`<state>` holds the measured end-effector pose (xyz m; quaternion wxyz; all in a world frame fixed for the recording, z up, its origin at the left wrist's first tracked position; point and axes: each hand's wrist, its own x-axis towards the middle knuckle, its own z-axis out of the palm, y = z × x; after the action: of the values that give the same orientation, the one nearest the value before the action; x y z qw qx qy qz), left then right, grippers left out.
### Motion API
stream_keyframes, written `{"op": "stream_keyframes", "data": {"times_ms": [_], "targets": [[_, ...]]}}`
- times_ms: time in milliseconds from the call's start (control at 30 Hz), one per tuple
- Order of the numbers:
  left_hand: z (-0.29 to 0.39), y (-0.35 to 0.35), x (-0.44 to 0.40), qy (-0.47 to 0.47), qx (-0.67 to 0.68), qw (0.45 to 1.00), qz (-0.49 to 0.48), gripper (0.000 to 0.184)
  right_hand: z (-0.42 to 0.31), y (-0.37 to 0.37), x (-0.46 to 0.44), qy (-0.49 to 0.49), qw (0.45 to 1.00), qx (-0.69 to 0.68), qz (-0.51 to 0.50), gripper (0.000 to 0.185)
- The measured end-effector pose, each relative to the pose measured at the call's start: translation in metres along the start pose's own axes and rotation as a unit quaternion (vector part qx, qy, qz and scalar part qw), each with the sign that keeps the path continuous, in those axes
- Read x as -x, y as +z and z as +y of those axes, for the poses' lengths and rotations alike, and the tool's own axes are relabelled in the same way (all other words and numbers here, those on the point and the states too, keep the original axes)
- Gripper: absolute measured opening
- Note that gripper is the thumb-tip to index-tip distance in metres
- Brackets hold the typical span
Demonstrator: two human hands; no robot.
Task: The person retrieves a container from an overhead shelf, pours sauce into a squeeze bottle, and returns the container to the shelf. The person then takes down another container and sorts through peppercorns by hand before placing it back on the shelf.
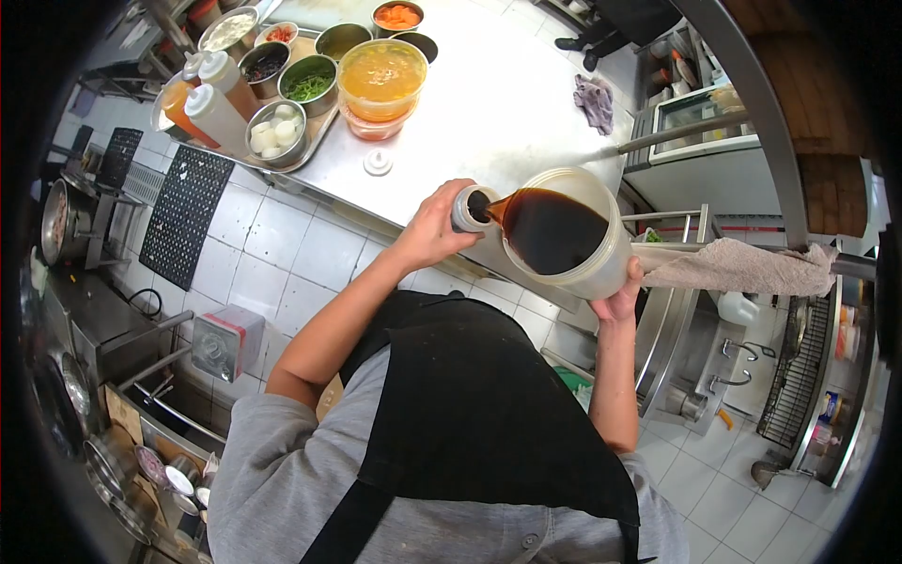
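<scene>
My left hand (434, 228) is wrapped round a small squeeze bottle (465, 218) whose open mouth faces up. My right hand (620, 293) holds a large translucent tub (615, 258) from beneath and the side. The tub is tilted to the left, and dark brown liquid (554, 230) runs from its rim into the bottle's mouth. A white nozzle cap (378, 163) lies on the steel table (498, 103) beyond the bottle. Behind the cap stands a clear container of orange-yellow liquid (381, 75), stacked on another container.
Squeeze bottles (216, 117) and metal tins, one with chopped greens (308, 85), fill a tray at the left. A grey cloth (594, 103) lies at the table's right. A towel (742, 267) hangs on a rail. Another person's dark shoes (581, 52) show at the top.
</scene>
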<state>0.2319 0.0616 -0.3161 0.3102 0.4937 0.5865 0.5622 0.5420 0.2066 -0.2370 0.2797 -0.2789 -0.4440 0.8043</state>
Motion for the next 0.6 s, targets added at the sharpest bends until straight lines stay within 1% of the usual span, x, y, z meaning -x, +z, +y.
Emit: {"op": "stream_keyframes", "data": {"times_ms": [233, 333, 533, 600], "targets": [[0.0023, -0.0009, 0.0000, 0.005, -0.007, 1.000, 0.004, 0.059, 0.0007, 0.0020, 0.0000, 0.002, 1.000, -0.006, 0.009, 0.091], [0.0016, -0.0020, -0.0003, -0.009, 0.018, 1.000, -0.009, 0.067, 0.0000, 0.0030, -0.0004, 0.004, 1.000, -0.004, 0.003, 0.091], [-0.0004, -0.0014, 0.0001, -0.005, 0.035, 0.999, -0.008, 0.067, -0.0024, 0.0083, -0.0018, 0.004, 1.000, 0.007, -0.003, 0.091], [0.0009, -0.0016, 0.0006, 0.001, 0.027, 1.000, -0.005, 0.062, -0.0023, 0.0080, -0.0025, 0.000, 1.000, 0.013, -0.004, 0.091]]}}
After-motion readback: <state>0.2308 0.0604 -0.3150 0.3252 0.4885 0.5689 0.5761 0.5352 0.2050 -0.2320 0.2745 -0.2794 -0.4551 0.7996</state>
